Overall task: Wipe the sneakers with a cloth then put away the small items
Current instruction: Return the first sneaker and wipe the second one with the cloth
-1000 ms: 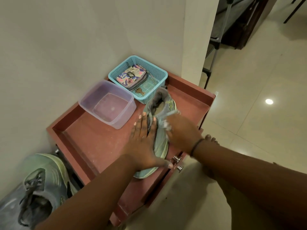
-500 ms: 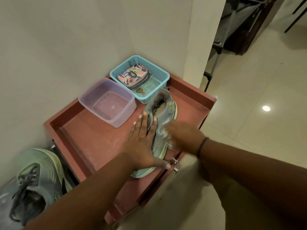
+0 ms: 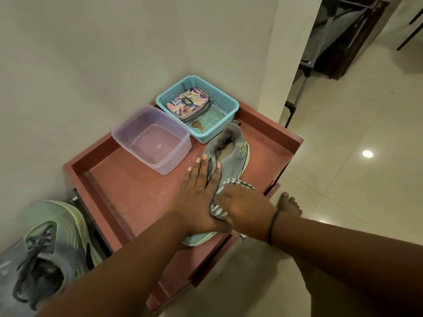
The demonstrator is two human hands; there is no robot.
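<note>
A grey-green sneaker (image 3: 231, 156) lies on the red cabinet top (image 3: 128, 193), heel towards the wall. My left hand (image 3: 196, 193) presses flat on its left side with straight fingers. My right hand (image 3: 242, 207) grips a grey-and-white striped cloth (image 3: 238, 183) against the sneaker's right side near the toe. The second sneaker (image 3: 45, 248) sits low at the left, beside the cabinet. A blue mesh basket (image 3: 229, 104) at the back holds a floral pouch (image 3: 187, 105) and a small key (image 3: 198, 125).
A clear plastic tub (image 3: 151, 138) stands left of the basket, near the wall. The cabinet top has a raised rim (image 3: 272, 124). My bare foot (image 3: 289, 202) rests on the tiled floor to the right. A dark rack (image 3: 304, 72) stands past the wall corner.
My right hand has slid with the cloth down the sneaker, from its middle towards the toe. My left hand has stayed pressed on the shoe. The camera has shifted slightly.
</note>
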